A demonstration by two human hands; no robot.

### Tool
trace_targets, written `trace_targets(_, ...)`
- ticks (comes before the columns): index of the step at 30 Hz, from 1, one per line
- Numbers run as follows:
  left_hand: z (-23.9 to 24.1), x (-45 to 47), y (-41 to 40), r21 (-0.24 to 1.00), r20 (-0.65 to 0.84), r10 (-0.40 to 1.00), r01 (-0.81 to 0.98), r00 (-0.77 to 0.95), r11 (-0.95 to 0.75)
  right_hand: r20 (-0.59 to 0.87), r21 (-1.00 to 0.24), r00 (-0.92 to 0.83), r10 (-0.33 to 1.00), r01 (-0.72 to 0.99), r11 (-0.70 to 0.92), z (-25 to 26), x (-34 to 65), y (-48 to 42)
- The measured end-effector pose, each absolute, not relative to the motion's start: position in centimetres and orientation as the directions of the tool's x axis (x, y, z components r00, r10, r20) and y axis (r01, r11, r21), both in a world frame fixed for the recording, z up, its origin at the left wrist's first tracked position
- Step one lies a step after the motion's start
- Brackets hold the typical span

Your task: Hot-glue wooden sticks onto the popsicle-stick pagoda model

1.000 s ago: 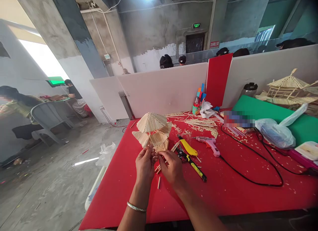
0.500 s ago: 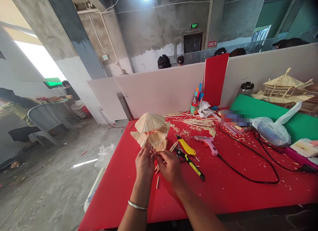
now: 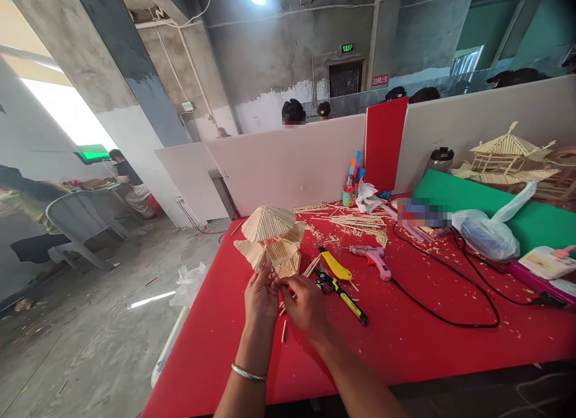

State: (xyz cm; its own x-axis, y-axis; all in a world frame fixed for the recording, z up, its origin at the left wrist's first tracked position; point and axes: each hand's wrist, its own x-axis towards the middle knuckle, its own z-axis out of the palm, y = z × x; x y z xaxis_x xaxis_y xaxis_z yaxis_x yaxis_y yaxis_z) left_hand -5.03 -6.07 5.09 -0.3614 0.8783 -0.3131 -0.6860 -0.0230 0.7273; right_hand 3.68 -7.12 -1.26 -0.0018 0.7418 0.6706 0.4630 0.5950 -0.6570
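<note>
A small pavilion model (image 3: 270,235) of pale wooden sticks, with a pointed upper roof and a flared lower one, stands on the red tabletop. Directly in front of it, my left hand (image 3: 262,292) has its fingers pinched near the lower roof's edge. My right hand (image 3: 303,301) meets it there, thumb and fingers closed together. Whatever lies between the fingertips is too small and covered to make out. Several loose sticks (image 3: 312,265) lie beside and partly behind my right hand. A short cut stick (image 3: 284,331) rests on the table nearer to me.
Right of my hands lie yellow-and-black cutting pliers (image 3: 348,301), a yellow-handled knife (image 3: 337,266) and a pink glue gun (image 3: 371,257) with a trailing black cord. Behind them are stick piles (image 3: 355,219). A bigger stick model (image 3: 513,157) stands far right. A white partition (image 3: 288,160) borders the back.
The view has shifted slightly, so the whole scene sits a little further left. Both hands stay together in front of the model, with only slight finger movement.
</note>
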Motion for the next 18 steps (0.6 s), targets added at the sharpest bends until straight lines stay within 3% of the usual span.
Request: trace_targets(18,4.59,-5.13,-6.27,0.720,-0.310,0.874,-0.692,-0.374,-0.040,0.650,-0.656,-0.015,0.760,0.494,0.571,-1.27,3.76,-7.14)
